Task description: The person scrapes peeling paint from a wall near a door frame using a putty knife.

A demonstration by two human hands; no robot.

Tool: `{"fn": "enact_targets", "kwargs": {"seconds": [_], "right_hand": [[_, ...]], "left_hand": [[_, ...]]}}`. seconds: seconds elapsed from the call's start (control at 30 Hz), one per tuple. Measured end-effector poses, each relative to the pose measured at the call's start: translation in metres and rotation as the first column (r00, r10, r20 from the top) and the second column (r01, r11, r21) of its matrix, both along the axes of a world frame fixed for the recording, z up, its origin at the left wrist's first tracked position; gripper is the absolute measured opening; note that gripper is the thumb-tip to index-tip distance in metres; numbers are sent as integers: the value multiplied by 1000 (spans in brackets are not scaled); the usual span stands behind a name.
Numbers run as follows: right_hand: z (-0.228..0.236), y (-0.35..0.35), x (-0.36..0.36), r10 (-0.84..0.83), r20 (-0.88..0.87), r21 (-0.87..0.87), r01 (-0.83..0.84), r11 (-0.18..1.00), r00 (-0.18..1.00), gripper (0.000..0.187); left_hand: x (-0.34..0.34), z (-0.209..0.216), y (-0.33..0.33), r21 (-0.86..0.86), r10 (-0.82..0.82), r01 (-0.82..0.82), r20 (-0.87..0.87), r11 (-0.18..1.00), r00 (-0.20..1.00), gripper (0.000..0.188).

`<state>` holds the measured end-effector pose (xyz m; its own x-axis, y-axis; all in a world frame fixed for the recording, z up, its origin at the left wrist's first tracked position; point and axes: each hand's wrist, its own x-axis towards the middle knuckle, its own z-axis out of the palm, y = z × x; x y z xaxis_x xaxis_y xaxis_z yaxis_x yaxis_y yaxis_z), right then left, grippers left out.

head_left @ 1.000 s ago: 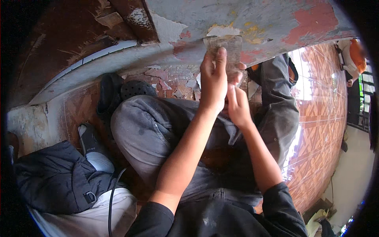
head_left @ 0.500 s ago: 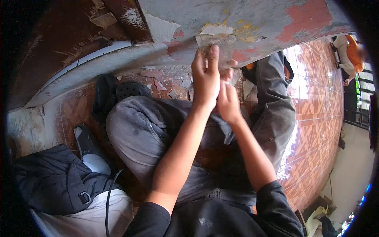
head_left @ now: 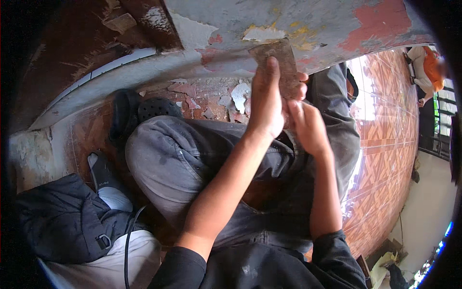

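Note:
A flat, worn scraper (head_left: pixel 286 67) with a wide, dirty blade is against the peeling grey wall (head_left: pixel 226 21). My left hand (head_left: pixel 266 98) is closed around the blade, its thumb lying along the upper face and some fingertips showing at the right edge. Lower down, my right hand (head_left: pixel 310 125) is closed round the scraper's handle end, which the fingers mostly hide. Just above the blade's edge, a pale bare patch (head_left: pixel 263 33) shows among yellow and grey paint.
Loose paint flakes (head_left: pixel 239 96) litter the floor below the wall. Black clogs (head_left: pixel 160 110) lie left of my bent knee. Another person's dark-clothed leg (head_left: pixel 72 216) and socked foot (head_left: pixel 103 176) are at left. Someone in orange (head_left: pixel 432 70) is at far right, beyond tiled floor (head_left: pixel 380 168).
Both hands and the scraper have shifted right and the blade has tilted. A pale paint flake on the floor, earlier covered by my left hand, now shows.

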<state>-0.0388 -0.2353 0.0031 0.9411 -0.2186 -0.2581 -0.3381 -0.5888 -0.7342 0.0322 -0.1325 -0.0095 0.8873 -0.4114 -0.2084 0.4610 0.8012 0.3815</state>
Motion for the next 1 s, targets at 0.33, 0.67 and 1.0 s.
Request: {"fn": "enact_targets", "kwargs": {"seconds": [0.33, 0.67, 1.0], "right_hand": [[23, -14, 7, 85, -72, 106, -77, 991, 994, 39], [-67, 74, 22, -124, 212, 477, 8, 879, 969, 43], [-73, 71, -23, -297, 358, 536, 66, 842, 885, 35]], "left_hand": [[-8, 3, -13, -62, 111, -111, -2, 992, 994, 47], [16, 8, 36, 531, 166, -304, 292, 791, 942, 25], [-13, -2, 26, 675, -43, -339, 482, 655, 875, 25]]}}
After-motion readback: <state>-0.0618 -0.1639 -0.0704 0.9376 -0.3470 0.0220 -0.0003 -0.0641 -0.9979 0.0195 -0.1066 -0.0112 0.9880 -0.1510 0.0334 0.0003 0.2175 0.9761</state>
